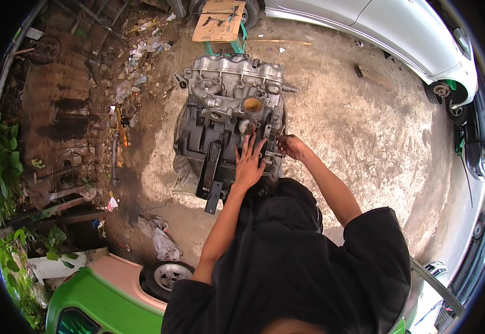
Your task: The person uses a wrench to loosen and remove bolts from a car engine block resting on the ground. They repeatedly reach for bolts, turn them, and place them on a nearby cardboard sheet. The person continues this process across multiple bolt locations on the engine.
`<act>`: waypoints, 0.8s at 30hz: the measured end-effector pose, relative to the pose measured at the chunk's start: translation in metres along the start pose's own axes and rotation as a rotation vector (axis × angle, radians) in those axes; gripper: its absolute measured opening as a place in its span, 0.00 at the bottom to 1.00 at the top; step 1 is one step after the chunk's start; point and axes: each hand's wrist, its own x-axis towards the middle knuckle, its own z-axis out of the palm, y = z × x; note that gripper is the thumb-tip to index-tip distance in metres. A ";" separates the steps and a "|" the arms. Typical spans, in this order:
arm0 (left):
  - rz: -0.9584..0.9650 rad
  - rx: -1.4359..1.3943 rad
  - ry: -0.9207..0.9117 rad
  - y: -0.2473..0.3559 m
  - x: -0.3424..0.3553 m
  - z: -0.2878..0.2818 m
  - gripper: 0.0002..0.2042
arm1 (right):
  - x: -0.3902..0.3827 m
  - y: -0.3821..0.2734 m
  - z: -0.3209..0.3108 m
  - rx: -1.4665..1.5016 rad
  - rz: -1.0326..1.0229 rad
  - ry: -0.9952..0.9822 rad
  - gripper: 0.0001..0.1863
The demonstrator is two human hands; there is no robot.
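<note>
A grey metal car engine point(235, 87) lies on the ground in front of me. My left hand point(248, 167) rests on its near part, fingers spread and pointing away from me. A dark metal bracket point(211, 170) runs along the engine to the left of that hand. Against the engine's right side, my right hand point(292, 146) has its fingers curled in. Whatever they grip is too small and dark to make out. Beyond my left fingertips is a round opening point(252, 105) with a brownish inside, part of the engine's cast pipework.
Past the engine, a cardboard sheet point(218, 21) with dark tools lies on a green stool point(237, 47). A silver car point(398, 33) stands at the far right, a green car point(106, 295) at the near left. Litter point(142, 53) and rusty metal scrap point(58, 94) cover the left side.
</note>
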 end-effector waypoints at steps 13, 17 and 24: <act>0.007 0.000 0.030 -0.002 0.000 0.004 0.37 | -0.011 -0.001 -0.011 -0.442 -0.606 0.331 0.09; 0.003 0.004 0.019 -0.001 0.000 0.003 0.37 | -0.044 0.003 0.013 -0.669 -0.833 0.275 0.08; -0.010 -0.002 -0.001 0.000 -0.001 0.000 0.39 | -0.069 0.008 0.040 -0.905 -0.917 0.318 0.07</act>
